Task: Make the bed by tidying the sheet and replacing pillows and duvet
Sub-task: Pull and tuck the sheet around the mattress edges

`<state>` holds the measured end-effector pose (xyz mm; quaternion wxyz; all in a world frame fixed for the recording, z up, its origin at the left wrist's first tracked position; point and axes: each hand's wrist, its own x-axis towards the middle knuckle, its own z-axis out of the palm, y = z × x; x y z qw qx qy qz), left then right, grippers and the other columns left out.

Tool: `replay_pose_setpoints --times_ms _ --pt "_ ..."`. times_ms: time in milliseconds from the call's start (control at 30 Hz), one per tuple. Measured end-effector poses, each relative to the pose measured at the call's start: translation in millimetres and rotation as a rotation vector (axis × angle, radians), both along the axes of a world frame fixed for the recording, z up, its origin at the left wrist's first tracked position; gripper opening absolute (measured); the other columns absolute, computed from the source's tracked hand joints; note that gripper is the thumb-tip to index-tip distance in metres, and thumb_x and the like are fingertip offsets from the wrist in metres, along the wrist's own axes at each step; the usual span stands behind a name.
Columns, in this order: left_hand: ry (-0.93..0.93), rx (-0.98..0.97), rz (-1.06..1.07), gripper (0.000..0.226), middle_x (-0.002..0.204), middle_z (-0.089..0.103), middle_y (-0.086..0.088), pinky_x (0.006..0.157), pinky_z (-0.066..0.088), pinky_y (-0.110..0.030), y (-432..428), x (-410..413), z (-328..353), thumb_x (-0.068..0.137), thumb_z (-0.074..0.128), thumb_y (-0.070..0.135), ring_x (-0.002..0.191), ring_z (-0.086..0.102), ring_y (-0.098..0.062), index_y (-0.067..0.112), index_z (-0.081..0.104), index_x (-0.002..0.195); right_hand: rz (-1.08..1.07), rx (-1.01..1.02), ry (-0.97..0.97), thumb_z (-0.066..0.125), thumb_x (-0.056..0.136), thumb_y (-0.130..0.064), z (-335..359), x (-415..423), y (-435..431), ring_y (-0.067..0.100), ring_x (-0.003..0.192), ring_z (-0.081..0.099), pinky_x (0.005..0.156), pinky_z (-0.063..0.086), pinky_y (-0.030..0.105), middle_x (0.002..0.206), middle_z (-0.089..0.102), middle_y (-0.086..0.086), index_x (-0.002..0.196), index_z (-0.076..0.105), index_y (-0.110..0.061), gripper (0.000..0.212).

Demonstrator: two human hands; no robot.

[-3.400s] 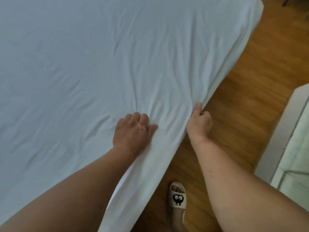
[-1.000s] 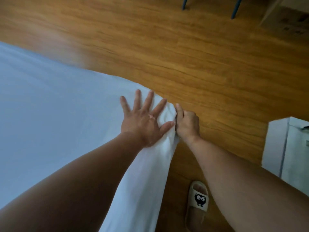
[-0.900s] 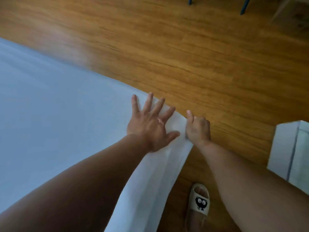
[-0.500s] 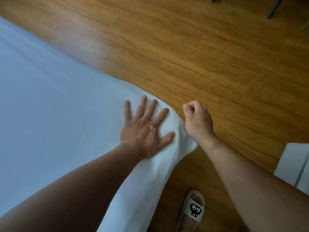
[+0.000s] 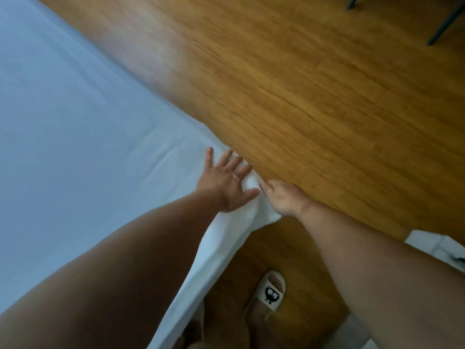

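The left hand [image 5: 225,183] is pressing flat, fingers spread wide, on the sheet [image 5: 88,134] at the bed's near corner. The right hand [image 5: 285,199] is curling against the sheet's hanging edge there; I cannot tell whether it is gripping.

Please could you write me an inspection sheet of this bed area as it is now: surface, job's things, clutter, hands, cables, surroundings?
Surface: the sheet lies mostly smooth over the bed, with a few creases near the corner.
Job's things: the sheet only; pillows and duvet are not in view.
Clutter: nothing seen.
Hands: the left hand is flat with fingers spread, pressing the sheet at the corner. The right hand is curled at the corner's hanging side and seems to pinch the sheet.
Cables: nothing seen.
Surroundings: wooden floor; slipper on a foot beside the bed; dark furniture legs at the far side; white furniture at the right edge.
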<state>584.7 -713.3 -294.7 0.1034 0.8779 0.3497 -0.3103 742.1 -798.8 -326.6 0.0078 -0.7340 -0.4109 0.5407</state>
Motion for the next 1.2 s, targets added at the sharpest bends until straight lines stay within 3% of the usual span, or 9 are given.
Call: replay_pose_setpoints --times_ms 67,133,267,367,500,633,933,1067,1200 --pt "-0.034 -0.094 0.070 0.080 0.169 0.012 -0.002 0.121 -0.004 -0.060 -1.8 3.1 26.4 0.093 0.025 0.077 0.156 -0.005 -0.024 0.032 0.022 0.159 0.052 0.018 -0.051 0.043 0.102 -0.055 42.3 18.8 -23.3 0.026 0.125 0.054 0.099 0.048 0.041 0.142 0.055 0.004 0.146 0.046 -0.026 0.053" --pt "-0.103 -0.224 0.226 0.073 0.168 0.017 -0.002 0.124 0.013 -0.052 -9.4 3.2 56.2 0.097 0.039 0.067 0.155 0.009 -0.026 0.030 0.025 0.158 0.109 0.031 -0.096 0.051 0.100 -0.051 90.2 45.2 -44.9 0.024 0.131 0.051 0.103 0.047 0.039 0.148 0.051 0.002 0.149 0.043 -0.027 0.055" --pt "-0.213 -0.488 0.587 0.057 0.143 0.057 0.001 0.105 0.045 -0.037 -27.8 -15.0 120.3 0.098 0.052 0.058 0.127 0.055 -0.022 0.028 0.046 0.146 0.162 -0.026 -0.131 0.056 0.097 -0.051 181.6 103.7 -72.7 0.016 0.118 0.058 0.094 0.050 0.031 0.132 0.062 -0.003 0.136 0.056 -0.027 0.045" --pt "-0.292 -0.538 0.756 0.046 0.124 0.067 0.008 0.095 0.048 -0.031 -37.4 -43.8 161.2 0.096 0.056 0.057 0.111 0.062 -0.016 0.029 0.059 0.132 0.166 -0.035 -0.184 0.059 0.096 -0.050 238.1 134.7 -66.3 0.011 0.107 0.061 0.089 0.052 0.031 0.119 0.067 -0.007 0.128 0.061 -0.027 0.040" --pt "-0.320 -0.485 1.024 0.048 0.108 0.072 0.008 0.094 0.052 -0.037 -40.1 -73.9 188.1 0.087 0.058 0.065 0.098 0.067 -0.013 0.029 0.067 0.118 0.095 0.041 -0.199 0.058 0.097 -0.048 291.8 165.0 -9.7 0.001 0.096 0.059 0.076 0.049 0.023 0.106 0.065 -0.017 0.114 0.064 -0.035 0.022" --pt "-0.273 -0.504 1.149 0.030 0.103 0.074 0.006 0.092 0.053 -0.036 7.2 -45.5 194.4 0.093 0.060 0.053 0.093 0.068 -0.012 0.027 0.070 0.106 -0.039 0.128 -0.213 0.061 0.095 -0.045 317.0 199.2 79.2 0.000 0.091 0.062 0.075 0.049 0.026 0.096 0.069 -0.017 0.099 0.067 -0.035 0.013" --pt "-0.507 -0.430 1.069 0.042 0.116 0.068 0.003 0.083 0.053 -0.023 241.6 75.5 233.5 0.100 0.052 0.052 0.101 0.063 -0.010 0.021 0.063 0.126 -0.167 0.171 -0.287 0.069 0.090 -0.046 331.2 297.9 255.9 0.009 0.090 0.064 0.083 0.053 0.036 0.097 0.069 -0.012 0.101 0.069 -0.028 0.021" --pt "-0.528 -0.382 1.155 0.040 0.118 0.067 0.003 0.092 0.056 -0.030 329.0 90.6 236.5 0.099 0.055 0.049 0.103 0.064 -0.011 0.020 0.063 0.125 -0.050 0.175 -0.293 0.068 0.092 -0.042 324.5 331.9 367.1 0.008 0.085 0.061 0.077 0.048 0.033 0.095 0.070 -0.009 0.096 0.070 -0.025 0.017" --pt "-0.520 -0.348 1.363 0.038 0.118 0.065 0.003 0.085 0.052 -0.022 384.2 97.2 241.0 0.100 0.055 0.049 0.103 0.062 -0.010 0.021 0.063 0.124 0.132 0.138 -0.250 0.067 0.092 -0.044 316.6 344.8 495.2 0.006 0.088 0.062 0.080 0.051 0.031 0.094 0.068 -0.015 0.098 0.069 -0.027 0.018"
